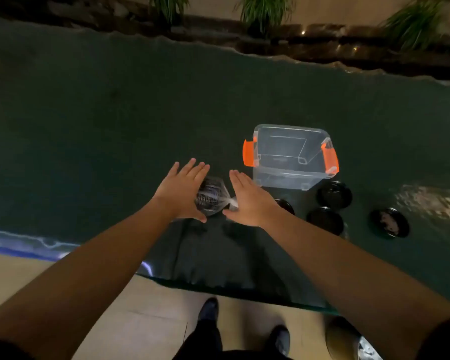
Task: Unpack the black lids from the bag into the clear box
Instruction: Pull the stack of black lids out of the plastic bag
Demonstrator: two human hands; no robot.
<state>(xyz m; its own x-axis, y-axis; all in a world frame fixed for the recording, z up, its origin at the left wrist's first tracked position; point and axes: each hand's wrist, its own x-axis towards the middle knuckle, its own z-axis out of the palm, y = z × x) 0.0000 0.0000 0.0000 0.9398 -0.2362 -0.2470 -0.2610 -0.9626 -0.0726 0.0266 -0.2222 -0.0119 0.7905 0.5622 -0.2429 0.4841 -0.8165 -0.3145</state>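
Clear plastic, the bag (210, 196) of stacked black lids lies at the frame's centre on the dark green table cover (115, 126), between the left hand (181, 191) and the right hand (247, 200); both hands are flat with fingers stretched out, flanking the bag and gripping nothing. To the upper right stands the clear box (291, 157) with orange latches, open and holding no lids. 4 black lids (334, 194) lie loose on the cover just below and right of it.
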